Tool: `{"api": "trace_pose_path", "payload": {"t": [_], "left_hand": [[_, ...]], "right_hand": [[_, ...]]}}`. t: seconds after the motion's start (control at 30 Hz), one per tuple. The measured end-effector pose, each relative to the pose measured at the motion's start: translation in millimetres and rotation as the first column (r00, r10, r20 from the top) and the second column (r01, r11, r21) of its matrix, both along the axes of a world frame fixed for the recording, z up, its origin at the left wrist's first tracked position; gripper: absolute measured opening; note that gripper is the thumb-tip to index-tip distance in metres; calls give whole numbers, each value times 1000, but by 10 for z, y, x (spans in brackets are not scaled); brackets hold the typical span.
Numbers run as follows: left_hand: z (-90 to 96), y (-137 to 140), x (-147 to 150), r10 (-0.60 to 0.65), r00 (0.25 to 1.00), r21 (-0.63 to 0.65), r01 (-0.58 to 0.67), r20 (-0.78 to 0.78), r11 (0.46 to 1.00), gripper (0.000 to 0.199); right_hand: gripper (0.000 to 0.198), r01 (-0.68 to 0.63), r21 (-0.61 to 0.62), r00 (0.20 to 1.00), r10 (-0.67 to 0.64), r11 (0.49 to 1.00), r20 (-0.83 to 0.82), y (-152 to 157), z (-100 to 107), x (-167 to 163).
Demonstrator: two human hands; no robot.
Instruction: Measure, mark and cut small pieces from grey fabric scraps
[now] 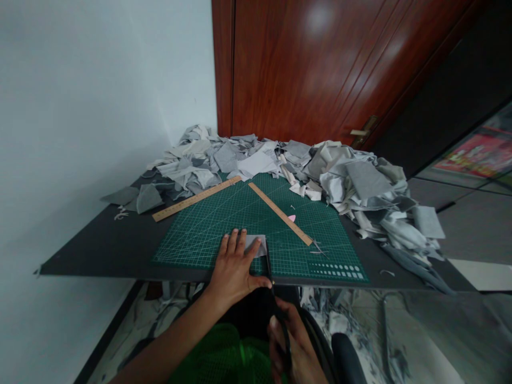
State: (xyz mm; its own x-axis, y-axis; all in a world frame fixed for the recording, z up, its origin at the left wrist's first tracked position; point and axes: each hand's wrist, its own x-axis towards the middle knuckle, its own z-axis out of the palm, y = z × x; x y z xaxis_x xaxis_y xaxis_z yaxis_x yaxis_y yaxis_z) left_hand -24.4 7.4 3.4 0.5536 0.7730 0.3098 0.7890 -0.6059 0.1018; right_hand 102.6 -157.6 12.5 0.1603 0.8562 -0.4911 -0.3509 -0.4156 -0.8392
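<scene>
My left hand (pixel 233 265) lies flat with its fingers spread, pressing a small grey piece of fabric (pixel 261 249) onto the green cutting mat (pixel 192 240). Its thumb reaches out to the scissors near their pivot. Below the table's front edge, my right hand (pixel 294 341) is closed around the dark handles of the scissors (pixel 269 264). Their blades point away from me along the fabric's right edge. Whether they have cut into the cloth I cannot tell. Part of the fabric is hidden under my left fingers.
Two wooden rulers, one on the left (pixel 196 199) and one on the right (pixel 280 213), lie slanted on the mat. Small snips (pixel 317 246) touch the right ruler's end. Grey fabric scraps (pixel 256 160) are heaped along the back and right (pixel 368 181). A pink scrap (pixel 292 218) lies nearby.
</scene>
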Motion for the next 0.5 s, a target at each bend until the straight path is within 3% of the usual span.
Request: {"api": "trace_pose_path", "payload": {"t": [0.5], "left_hand": [[-13, -16, 15, 24, 1000, 10, -24, -5, 1000, 114]], "right_hand": [[75, 16, 28, 999, -15, 999, -40, 6, 53, 10]]}}
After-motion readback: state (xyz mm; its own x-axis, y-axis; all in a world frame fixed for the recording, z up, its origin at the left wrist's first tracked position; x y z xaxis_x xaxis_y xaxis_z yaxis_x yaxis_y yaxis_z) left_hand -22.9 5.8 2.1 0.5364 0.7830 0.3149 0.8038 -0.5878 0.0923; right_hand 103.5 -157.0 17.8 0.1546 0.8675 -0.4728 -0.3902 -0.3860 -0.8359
